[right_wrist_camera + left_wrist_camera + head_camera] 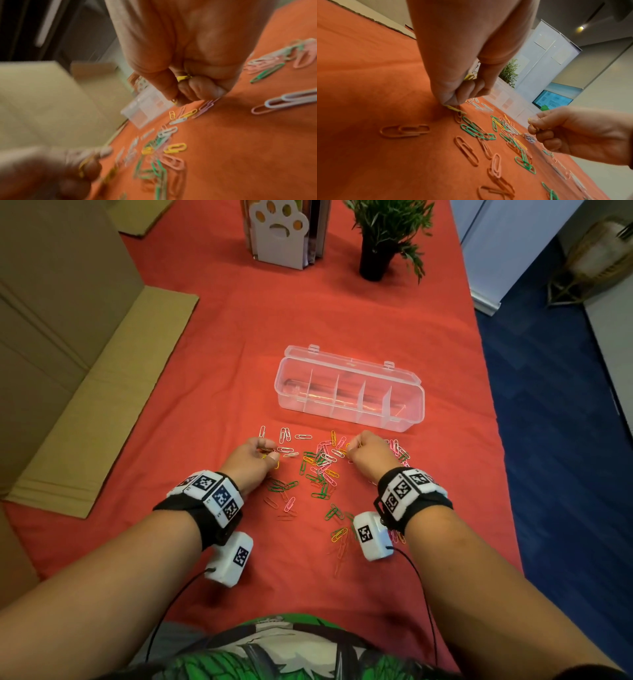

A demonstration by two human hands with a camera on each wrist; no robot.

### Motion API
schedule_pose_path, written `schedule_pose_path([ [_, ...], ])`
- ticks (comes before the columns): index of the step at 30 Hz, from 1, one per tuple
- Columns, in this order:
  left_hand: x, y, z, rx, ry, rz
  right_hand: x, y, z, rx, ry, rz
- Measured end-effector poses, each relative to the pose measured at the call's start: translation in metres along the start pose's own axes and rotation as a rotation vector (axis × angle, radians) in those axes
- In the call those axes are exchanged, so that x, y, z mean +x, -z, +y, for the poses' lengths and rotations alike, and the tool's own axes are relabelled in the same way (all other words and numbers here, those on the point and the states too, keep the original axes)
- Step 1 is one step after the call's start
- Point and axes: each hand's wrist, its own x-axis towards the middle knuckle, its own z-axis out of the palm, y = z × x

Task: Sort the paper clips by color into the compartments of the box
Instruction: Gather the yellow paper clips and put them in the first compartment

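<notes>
As both fists gather yellow paper clips (453, 108), left hand (255, 458) and right hand (368, 450) pinching, we judge them light, stiff, slippery; pinch each flat across its wire loops.

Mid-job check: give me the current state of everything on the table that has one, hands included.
Box: lid open, all compartments empty.
Loose paper clips: scattered unsorted on the red cloth, colours mixed.
Left hand: fingers curled, holding yellow clips.
Right hand: fingers curled, gripping a yellow clip.
Potted plant: upright.
Paw-print holder: upright.
</notes>
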Motion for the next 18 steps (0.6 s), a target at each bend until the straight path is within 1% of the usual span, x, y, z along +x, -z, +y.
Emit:
schedule_pose_path([
  [2, -0.003, -0.001, 0.008, -0.090, 0.070, -0.046, -0.001, 0.002, 0.005, 0.252, -0.067, 0.016],
  [6, -0.008, -0.004, 0.024, -0.434, 0.265, -0.168, -0.006, 0.012, 0.005, 0.808, -0.208, -0.004],
  [7, -0.007, -0.006, 0.028, -0.484, 0.300, -0.192, -0.006, 0.014, 0.004, 0.889, -0.234, -0.018],
  [8, -0.006, -0.008, 0.031, -0.517, 0.321, -0.213, -0.006, 0.015, 0.004, 0.895, -0.245, -0.031],
  [11, 0.000, -0.020, 0.044, -0.567, 0.335, -0.233, -0.004, 0.011, 0.003, 0.724, -0.232, -0.047],
  [13, 0.007, -0.030, 0.051, -0.490, 0.281, -0.207, -0.003, 0.008, 0.002, 0.675, -0.232, -0.071],
  [14, 0.011, -0.034, 0.053, -0.363, 0.211, -0.182, -0.002, 0.008, 0.001, 0.630, -0.217, -0.076],
  [15, 0.016, -0.039, 0.055, -0.177, 0.110, -0.150, 0.000, 0.008, 0.002, 0.519, -0.179, -0.063],
  [17, 0.023, -0.048, 0.059, 0.211, -0.143, -0.083, 0.004, 0.005, 0.004, 0.126, -0.032, 0.019],
  [18, 0.026, -0.052, 0.060, 0.373, -0.254, -0.075, 0.004, 0.002, 0.005, -0.049, 0.035, 0.065],
])
